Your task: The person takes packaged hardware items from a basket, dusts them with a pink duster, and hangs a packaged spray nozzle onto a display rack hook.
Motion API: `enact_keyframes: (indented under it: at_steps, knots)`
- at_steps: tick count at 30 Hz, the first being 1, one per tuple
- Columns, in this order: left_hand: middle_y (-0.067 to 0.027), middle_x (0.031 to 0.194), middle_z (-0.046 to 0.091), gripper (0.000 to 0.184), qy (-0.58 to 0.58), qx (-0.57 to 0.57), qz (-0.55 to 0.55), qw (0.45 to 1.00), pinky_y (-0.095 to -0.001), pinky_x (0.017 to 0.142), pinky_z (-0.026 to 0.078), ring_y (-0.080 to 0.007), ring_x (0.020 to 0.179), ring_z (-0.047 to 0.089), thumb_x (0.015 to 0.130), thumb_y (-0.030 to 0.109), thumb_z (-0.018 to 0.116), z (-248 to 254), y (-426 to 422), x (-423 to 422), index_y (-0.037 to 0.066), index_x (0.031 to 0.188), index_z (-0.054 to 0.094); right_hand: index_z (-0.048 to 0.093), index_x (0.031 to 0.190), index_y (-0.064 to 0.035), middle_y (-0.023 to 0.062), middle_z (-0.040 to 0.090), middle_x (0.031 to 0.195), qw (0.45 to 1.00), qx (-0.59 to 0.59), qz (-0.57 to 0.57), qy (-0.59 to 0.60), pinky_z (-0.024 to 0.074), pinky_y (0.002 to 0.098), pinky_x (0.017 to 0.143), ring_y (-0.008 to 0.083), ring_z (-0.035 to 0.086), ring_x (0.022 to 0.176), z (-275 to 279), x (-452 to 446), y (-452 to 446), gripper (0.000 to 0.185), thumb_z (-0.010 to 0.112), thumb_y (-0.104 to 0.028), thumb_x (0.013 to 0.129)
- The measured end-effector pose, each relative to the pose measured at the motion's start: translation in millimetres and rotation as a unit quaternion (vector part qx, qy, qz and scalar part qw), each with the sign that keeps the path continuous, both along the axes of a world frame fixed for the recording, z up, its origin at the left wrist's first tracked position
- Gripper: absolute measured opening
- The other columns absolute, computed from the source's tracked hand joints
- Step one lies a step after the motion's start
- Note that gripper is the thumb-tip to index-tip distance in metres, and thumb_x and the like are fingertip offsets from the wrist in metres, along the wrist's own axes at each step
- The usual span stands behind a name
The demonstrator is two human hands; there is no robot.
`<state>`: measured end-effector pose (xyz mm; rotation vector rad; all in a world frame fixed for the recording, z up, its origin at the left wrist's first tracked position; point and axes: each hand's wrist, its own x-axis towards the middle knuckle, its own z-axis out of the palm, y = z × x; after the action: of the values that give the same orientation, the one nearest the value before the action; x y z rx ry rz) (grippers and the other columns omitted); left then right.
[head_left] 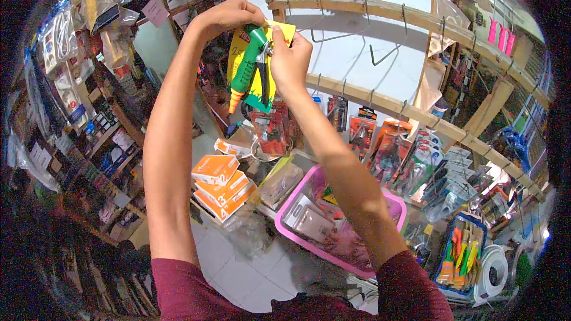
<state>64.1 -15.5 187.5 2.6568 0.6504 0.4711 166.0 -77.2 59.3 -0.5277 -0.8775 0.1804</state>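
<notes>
Both arms are raised toward the upper middle of the head view. Between the hands hangs a yellow and green card (269, 92) with a green tool (244, 68) on it; the tool has an orange and yellow tip pointing down and a black handle. My left hand (229, 15) is bent over the card's top edge, its fingertips pressed together there. My right hand (289, 53) pinches the card's upper right part, thumb up. What hook or hole lies between the fingertips is too small to make out.
Wooden rails (380, 7) with metal hooks cross the upper right, before a white board (380, 53). Packaged tools hang below. A pink-rimmed basket (342, 267) and orange boxes (223, 187) stand lower down. Packed shelves (89, 107) line the left.
</notes>
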Motion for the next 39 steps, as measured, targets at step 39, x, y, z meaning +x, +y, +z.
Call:
enact_keyframes:
  at_steps: [39]
  knots:
    - [0.0,0.082,0.06,0.021,-0.108,-0.2,-0.091,0.97,-0.0268,0.072,0.046,-0.0118,0.076,0.056,0.08,0.022,0.058,-19.5,12.9,-0.1,0.005,0.09,0.062,0.058,0.087,0.001,0.0062,0.059,0.073,0.973,-0.087,0.209,0.051,0.0427,0.0291,0.053,0.0127,0.055,0.061,22.1,18.4,-13.1,0.017,0.052,-0.015,0.085]
